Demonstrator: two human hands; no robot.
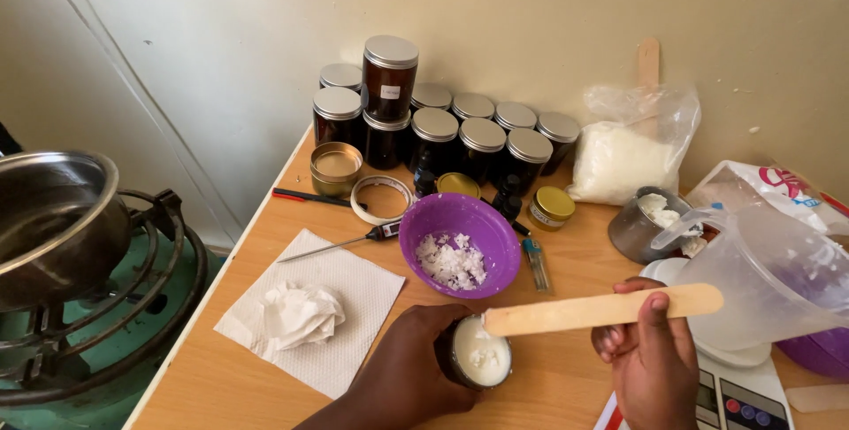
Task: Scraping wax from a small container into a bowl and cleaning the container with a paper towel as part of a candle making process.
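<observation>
Wax-filled small jar sits at the desk's near edge, gripped by the left hand; the right hand clasps a wooden stirring stick over it. Just beyond lies a purple bowl of flakes, dark lidded jars farther back.

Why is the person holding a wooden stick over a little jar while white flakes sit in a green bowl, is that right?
Not quite: the bowl is purple, not green. The head view shows it. The rest holds: the right hand holds the wooden stick over the little jar, which the left hand grips, and white flakes sit in the bowl.
</observation>
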